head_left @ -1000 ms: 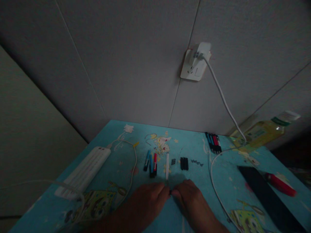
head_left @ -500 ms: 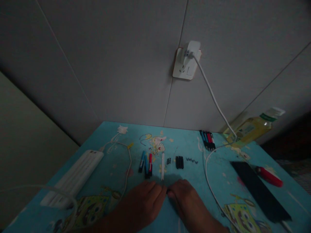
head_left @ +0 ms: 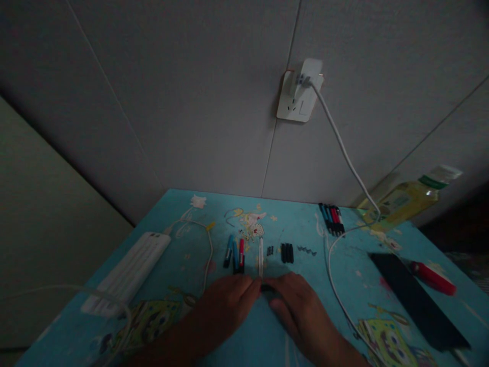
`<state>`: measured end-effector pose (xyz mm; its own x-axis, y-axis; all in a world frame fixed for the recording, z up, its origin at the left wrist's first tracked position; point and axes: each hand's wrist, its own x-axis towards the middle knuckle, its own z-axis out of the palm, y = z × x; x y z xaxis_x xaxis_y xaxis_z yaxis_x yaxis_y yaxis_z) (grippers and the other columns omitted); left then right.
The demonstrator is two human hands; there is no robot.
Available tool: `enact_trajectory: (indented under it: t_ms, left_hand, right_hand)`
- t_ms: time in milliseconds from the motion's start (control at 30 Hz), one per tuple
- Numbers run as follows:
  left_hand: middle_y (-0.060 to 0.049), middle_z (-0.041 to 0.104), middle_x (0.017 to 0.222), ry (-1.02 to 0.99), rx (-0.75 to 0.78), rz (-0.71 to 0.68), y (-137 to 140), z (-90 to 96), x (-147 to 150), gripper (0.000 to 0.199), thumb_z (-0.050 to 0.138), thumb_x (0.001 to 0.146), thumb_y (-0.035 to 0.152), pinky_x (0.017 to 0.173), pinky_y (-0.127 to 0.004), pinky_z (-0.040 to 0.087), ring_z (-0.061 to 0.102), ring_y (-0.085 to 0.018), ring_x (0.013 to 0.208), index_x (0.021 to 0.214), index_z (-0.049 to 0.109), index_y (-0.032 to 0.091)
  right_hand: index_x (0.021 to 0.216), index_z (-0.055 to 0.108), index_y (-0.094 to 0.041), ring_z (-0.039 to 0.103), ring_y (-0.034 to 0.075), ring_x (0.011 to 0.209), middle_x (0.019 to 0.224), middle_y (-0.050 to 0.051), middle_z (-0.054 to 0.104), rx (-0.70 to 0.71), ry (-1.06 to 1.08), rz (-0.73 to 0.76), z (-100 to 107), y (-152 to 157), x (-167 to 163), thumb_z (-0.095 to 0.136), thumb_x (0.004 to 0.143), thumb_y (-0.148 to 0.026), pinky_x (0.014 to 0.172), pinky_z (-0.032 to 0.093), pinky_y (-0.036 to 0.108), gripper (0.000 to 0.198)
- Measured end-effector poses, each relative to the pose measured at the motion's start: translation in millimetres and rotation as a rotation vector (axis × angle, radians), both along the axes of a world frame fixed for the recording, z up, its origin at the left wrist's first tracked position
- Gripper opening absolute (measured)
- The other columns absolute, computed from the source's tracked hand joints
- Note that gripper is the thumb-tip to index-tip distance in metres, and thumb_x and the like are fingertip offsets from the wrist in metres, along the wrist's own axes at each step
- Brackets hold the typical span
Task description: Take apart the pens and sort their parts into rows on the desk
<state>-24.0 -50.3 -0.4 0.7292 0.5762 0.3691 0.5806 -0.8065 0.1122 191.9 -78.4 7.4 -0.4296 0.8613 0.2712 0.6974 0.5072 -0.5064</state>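
Note:
My left hand point(head_left: 233, 300) and my right hand point(head_left: 300, 306) meet low over the table, fingertips almost touching. Under the fingers of my right hand shows a small black pen part point(head_left: 266, 288); its far side is hidden. The fingers of my left hand are pinched together against its end, and what they hold is covered. Just beyond lie two blue pen barrels point(head_left: 229, 250) and a red pen barrel point(head_left: 241, 252). White pen refills point(head_left: 261, 257), small dark pieces point(head_left: 270, 250), black rubber grips point(head_left: 287, 253) and a row of springs point(head_left: 306, 251) follow to the right.
Several pens point(head_left: 331, 219) lie together at the back right, near a tilted bottle of yellow liquid point(head_left: 401, 204). A dark flat slab point(head_left: 418, 300) and a red-handled tool point(head_left: 433, 279) are at right. White cables point(head_left: 332, 275) cross the table; a power strip point(head_left: 128, 272) lies left.
The fingers of my right hand have stretched forward, its thumb lower and apart, and more of the black part shows. The whole view has shifted slightly; the laid-out parts stay put.

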Motion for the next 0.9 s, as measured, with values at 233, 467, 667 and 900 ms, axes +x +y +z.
enact_trajectory:
  t_ms: [233, 467, 667, 900]
  left_hand:
    - [-0.003, 0.062, 0.086, 0.044, 0.033, -0.017, 0, -2.9, -1, 0.022, 0.043, 0.1, 0.015, 0.068, -0.03, 0.053, 0.063, -0.017, 0.077, 0.116, 0.058, 0.014]
    - [-0.004, 0.061, 0.085, 0.089, 0.049, -0.06, -2, -3.3, -2, 0.024, 0.042, 0.099, 0.012, 0.067, -0.031, 0.052, 0.061, -0.018, 0.076, 0.117, 0.057, 0.013]
    - [-0.003, 0.06, 0.083, 0.042, 0.041, -0.039, -1, -5.7, -2, 0.021, 0.044, 0.1, 0.016, 0.065, -0.03, 0.05, 0.06, -0.018, 0.074, 0.116, 0.058, 0.014]
    - [-0.003, 0.062, 0.088, 0.049, -0.002, -0.019, -1, -5.5, -3, 0.021, 0.045, 0.1, 0.016, 0.07, -0.032, 0.052, 0.062, -0.018, 0.079, 0.118, 0.057, 0.015]
  right_hand:
    - [0.112, 0.061, -0.023, 0.062, 0.021, 0.097, 0.103, 0.006, 0.067, -0.073, 0.165, -0.035, -7, 0, 2, 0.058, 0.096, -0.026, 0.088, 0.051, 0.035, 0.017]
    - [0.104, 0.061, -0.024, 0.063, 0.018, 0.089, 0.095, 0.002, 0.066, -0.163, 0.152, -0.016, -6, -3, 0, 0.05, 0.099, -0.022, 0.085, 0.051, 0.034, 0.013]
    - [0.115, 0.057, -0.023, 0.063, 0.02, 0.099, 0.107, 0.006, 0.066, -0.198, 0.182, -0.016, -6, -2, 1, 0.054, 0.097, -0.025, 0.091, 0.051, 0.035, 0.018]
    - [0.121, 0.053, -0.022, 0.064, 0.019, 0.101, 0.11, 0.006, 0.067, -0.244, 0.183, -0.017, 4, -3, 0, 0.055, 0.096, -0.024, 0.091, 0.052, 0.033, 0.026]
